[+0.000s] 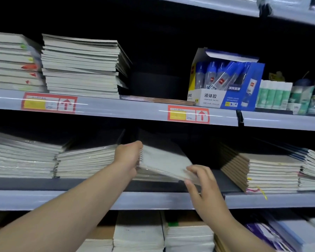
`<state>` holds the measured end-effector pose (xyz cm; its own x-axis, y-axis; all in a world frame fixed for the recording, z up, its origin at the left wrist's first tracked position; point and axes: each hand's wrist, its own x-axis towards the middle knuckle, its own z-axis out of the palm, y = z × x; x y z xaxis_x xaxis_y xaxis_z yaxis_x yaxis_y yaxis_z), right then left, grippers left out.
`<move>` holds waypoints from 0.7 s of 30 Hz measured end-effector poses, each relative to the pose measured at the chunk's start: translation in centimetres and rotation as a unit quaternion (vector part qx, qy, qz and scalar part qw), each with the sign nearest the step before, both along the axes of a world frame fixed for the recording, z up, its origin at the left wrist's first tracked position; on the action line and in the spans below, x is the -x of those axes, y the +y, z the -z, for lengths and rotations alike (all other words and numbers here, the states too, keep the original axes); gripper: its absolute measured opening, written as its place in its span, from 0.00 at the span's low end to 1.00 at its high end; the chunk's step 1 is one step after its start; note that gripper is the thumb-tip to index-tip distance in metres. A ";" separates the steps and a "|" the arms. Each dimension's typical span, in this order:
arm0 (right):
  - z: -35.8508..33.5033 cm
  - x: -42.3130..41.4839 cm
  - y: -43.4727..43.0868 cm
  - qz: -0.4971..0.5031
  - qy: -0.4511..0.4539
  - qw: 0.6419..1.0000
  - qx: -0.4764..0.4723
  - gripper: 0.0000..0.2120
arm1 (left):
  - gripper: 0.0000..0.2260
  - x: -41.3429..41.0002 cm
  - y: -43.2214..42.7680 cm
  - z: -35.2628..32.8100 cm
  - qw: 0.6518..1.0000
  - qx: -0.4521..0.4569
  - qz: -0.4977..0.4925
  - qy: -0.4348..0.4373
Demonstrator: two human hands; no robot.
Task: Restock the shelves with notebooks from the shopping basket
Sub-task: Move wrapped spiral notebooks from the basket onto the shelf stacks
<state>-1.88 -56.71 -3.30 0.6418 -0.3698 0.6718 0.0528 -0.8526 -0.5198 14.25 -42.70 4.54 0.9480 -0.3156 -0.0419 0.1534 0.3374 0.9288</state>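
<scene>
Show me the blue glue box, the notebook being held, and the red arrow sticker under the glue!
blue glue box [210, 96]: head view, white front panel.
held notebook [164, 160]: head view, middle of its wrapped cover.
red arrow sticker [201, 115]: head view, on the arrow.

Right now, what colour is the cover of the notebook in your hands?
Pale grey, under clear plastic wrap: the notebook shows best in the head view.

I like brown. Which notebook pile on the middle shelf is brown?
The pile just right of the right hand; its spines are brown, the others there show pale edges.
</scene>
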 end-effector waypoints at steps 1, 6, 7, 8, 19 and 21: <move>0.0 -0.2 -0.1 -0.002 -0.004 1.000 0.009 0.12 | 0.06 -0.1 -0.1 0.1 1.000 -0.003 -0.001 -0.003; 0.2 -1.8 -1.1 0.000 0.016 1.000 0.018 0.12 | 0.11 -0.5 0.0 0.6 0.997 -0.050 0.019 -0.053; 0.0 -2.0 -1.2 -0.005 0.014 1.000 0.016 0.12 | 0.11 -0.5 0.1 0.7 0.995 -0.065 0.022 -0.068; -0.2 -2.2 -1.4 -0.011 0.011 1.000 0.014 0.13 | 0.09 -0.5 0.2 0.7 0.993 -0.077 0.022 -0.087; -0.9 -4.8 -3.1 -0.031 0.009 0.999 -0.005 0.13 | 0.25 -1.0 1.8 2.6 0.870 -0.287 -0.033 -0.400; -1.1 -5.3 -3.1 -0.031 0.007 0.999 -0.006 0.12 | 0.27 -1.2 2.2 2.8 0.814 -0.344 -0.079 -0.462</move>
<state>3.46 -59.81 -2.20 0.6732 -0.3367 0.6584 0.0986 -0.8416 -0.5311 15.50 -40.49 1.71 0.7016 -0.3898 0.5965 -0.7124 -0.3625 0.6009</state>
